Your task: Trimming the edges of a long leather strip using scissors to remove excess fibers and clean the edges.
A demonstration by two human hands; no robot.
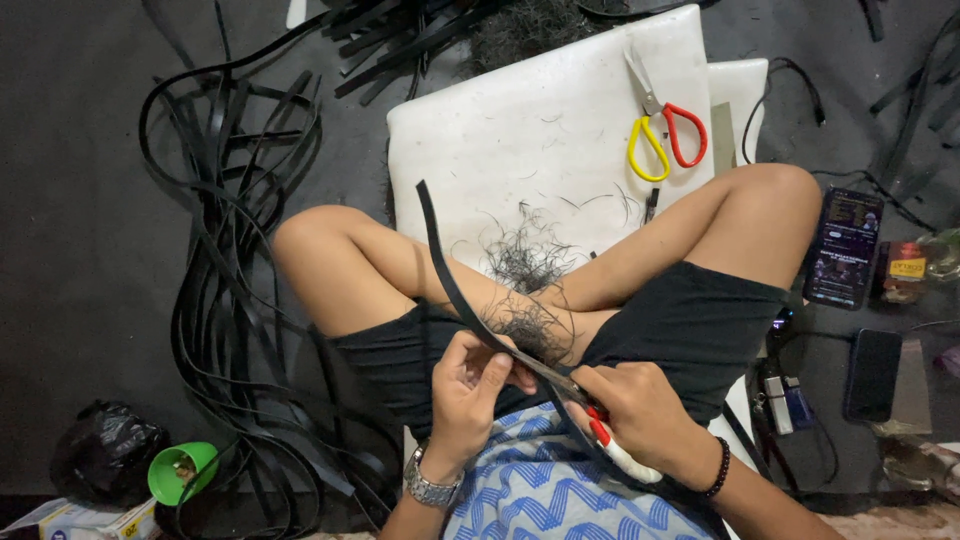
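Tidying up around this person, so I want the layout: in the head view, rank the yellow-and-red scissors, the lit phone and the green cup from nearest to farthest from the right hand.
From the right hand:
1. Lit phone, on the floor to the right.
2. Yellow-and-red scissors, up on the white board.
3. Green cup, far left on the floor.

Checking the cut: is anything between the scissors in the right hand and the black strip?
Nothing visible. The left hand pinches the long black rubber strip, and the right hand holds red-and-white-handled scissors whose blades meet it directly, above loose black shavings on the lap.
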